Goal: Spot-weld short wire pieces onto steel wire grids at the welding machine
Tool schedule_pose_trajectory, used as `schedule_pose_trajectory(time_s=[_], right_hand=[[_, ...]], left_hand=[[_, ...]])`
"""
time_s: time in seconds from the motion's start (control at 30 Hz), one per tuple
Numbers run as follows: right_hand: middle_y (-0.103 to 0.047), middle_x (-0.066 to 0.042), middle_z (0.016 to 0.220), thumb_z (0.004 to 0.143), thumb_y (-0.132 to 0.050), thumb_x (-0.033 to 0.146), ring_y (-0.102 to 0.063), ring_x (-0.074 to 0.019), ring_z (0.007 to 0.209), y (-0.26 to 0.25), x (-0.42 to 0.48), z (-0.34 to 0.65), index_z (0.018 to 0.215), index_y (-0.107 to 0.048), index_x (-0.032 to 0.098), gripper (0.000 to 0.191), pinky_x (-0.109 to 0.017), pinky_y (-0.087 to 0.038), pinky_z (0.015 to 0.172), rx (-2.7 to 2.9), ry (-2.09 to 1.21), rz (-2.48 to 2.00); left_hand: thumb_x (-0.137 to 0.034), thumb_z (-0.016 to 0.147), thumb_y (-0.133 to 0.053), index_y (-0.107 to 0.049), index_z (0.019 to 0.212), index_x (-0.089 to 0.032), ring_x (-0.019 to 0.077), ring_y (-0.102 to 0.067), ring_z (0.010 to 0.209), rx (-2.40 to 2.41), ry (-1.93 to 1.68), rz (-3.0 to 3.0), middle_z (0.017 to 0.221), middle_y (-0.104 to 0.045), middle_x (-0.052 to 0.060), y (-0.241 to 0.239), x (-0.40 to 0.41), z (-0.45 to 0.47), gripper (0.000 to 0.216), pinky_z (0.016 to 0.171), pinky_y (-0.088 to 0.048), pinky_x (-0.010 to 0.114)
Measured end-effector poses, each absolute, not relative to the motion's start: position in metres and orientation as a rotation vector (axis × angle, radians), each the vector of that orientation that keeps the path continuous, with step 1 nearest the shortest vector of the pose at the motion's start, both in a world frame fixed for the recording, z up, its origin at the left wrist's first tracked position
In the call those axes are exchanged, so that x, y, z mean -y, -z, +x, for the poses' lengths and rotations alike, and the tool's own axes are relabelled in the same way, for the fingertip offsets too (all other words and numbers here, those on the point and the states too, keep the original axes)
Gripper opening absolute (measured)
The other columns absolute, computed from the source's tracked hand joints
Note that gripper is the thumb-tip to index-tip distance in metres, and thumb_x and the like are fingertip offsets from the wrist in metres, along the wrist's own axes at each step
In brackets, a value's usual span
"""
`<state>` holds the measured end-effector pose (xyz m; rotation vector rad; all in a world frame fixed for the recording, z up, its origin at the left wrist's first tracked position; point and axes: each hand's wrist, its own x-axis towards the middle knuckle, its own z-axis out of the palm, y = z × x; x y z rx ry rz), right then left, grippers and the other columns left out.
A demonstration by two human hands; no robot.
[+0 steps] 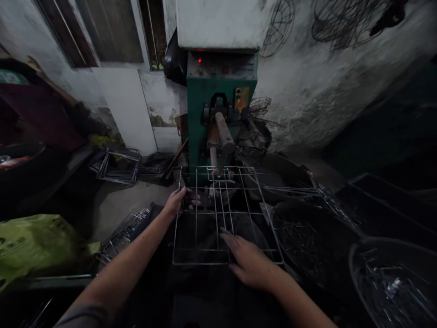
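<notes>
A rectangular wire rack of thin metal rods lies in front of me, its far edge at the lower electrode arm of a green welding machine. My left hand is closed around the rack's left side, thumb on top and fingers underneath. My right hand holds the rack near its close edge, fingers over the inner wires and thumb lower. Above the rack's far edge sticks out the machine's thick upper arm. A small wire loop shows at that far edge, partly behind the arm tip.
On the right stand dark basins, one with many short metal pieces. Wire frames are piled at the left wall. A yellow-green bag lies left. A phone is on the machine; wire guards hang on the wall.
</notes>
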<state>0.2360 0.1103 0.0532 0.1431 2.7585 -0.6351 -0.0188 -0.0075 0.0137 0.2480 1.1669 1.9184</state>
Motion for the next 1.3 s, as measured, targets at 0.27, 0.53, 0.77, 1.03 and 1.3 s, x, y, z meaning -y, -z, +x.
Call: schedule_pose_trajectory(time_s=[0.27,0.53,0.77,1.03,1.3], right_hand=[[-0.03,-0.016,0.147,0.07,-0.054,0.018,-0.035,-0.0256,0.131,-0.056,-0.122,0.224,0.143,-0.028,0.005,0.078,-0.037,-0.03,0.109,-2.746,0.645,0.138],[-0.023,-0.014,0.15,0.071,-0.053,0.017,-0.032,-0.0253,0.133,-0.062,-0.126,0.217,0.144,-0.026,0.005,0.078,-0.036,-0.029,0.11,-2.708,0.666,0.167],[-0.026,-0.015,0.149,0.07,-0.053,0.016,-0.034,-0.025,0.132,-0.061,-0.128,0.219,0.144,-0.026,0.007,0.079,-0.037,-0.031,0.109,-2.739,0.723,0.13],[-0.025,-0.016,0.149,0.07,-0.053,0.016,-0.033,-0.0243,0.133,-0.062,-0.126,0.219,0.144,-0.025,0.006,0.079,-0.036,-0.028,0.11,-2.73,0.673,0.149],[-0.025,-0.012,0.15,0.071,-0.054,0.016,-0.033,-0.0233,0.133,-0.067,-0.129,0.223,0.144,-0.027,0.015,0.078,-0.036,-0.029,0.11,-2.739,0.776,0.175]], left_hand=[[-0.035,0.087,-0.051,-0.049,0.093,-0.012,0.0263,-0.069,0.068,-1.192,-1.935,0.291,0.082,-0.07,0.019,-0.007,-0.002,-0.032,0.024,0.044,-0.047,0.024],[-0.036,0.084,-0.056,-0.049,0.091,-0.012,0.0271,-0.069,0.065,-1.207,-1.948,0.313,0.083,-0.07,0.019,-0.007,-0.008,-0.037,0.026,0.043,-0.048,0.026],[-0.033,0.088,-0.048,-0.049,0.092,-0.011,0.0267,-0.069,0.066,-1.19,-1.924,0.296,0.083,-0.07,0.021,-0.003,-0.009,-0.042,0.023,0.043,-0.048,0.025],[-0.034,0.087,-0.051,-0.05,0.094,-0.011,0.0263,-0.069,0.065,-1.181,-1.929,0.267,0.082,-0.07,0.019,-0.004,-0.009,-0.04,0.024,0.045,-0.05,0.027],[-0.029,0.092,-0.041,-0.049,0.093,-0.011,0.0261,-0.069,0.065,-1.161,-1.929,0.267,0.08,-0.07,0.019,-0.009,-0.009,-0.04,0.02,0.046,-0.05,0.027]])
